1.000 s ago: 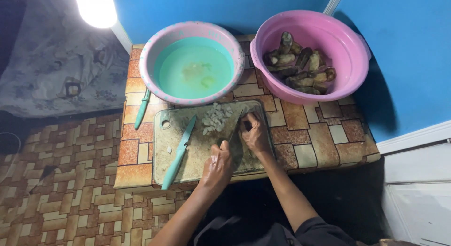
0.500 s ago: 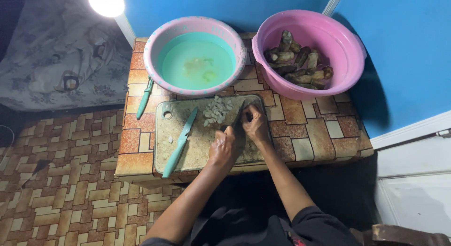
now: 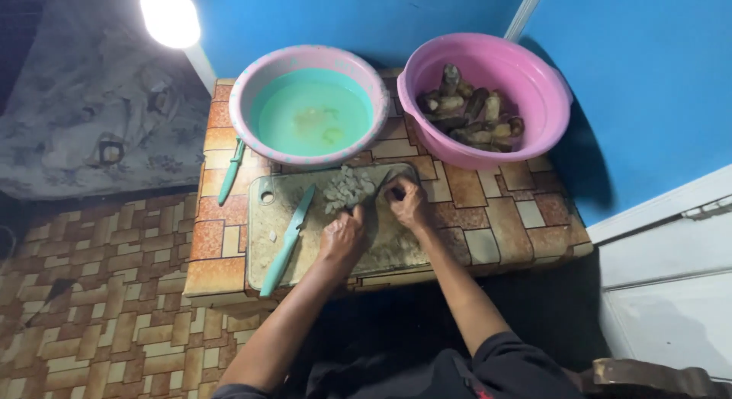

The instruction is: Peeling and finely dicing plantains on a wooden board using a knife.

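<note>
Both hands have crept up the cutting board toward the chopped pile; left hand curled, right hand fingers bent — grip unclear. Sweep gently, keeping pieces together.

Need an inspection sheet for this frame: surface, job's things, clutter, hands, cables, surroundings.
Surface: low table covered in a brown tile pattern; cutting board lies on its front part.
Job's things: pile of pale cut slices on the board; a dark piece between the hands is too hidden to identify.
Clutter: teal knife lying on the board; second teal knife beside it on the table; pink basin of pale liquid; pink basin of dark roots.
Hands: left hand and right hand both on the board next to the slices; grip unclear.
Cables: nothing seen.
Surroundings: blue wall, bright lamp, tile-pattern floor.
</note>
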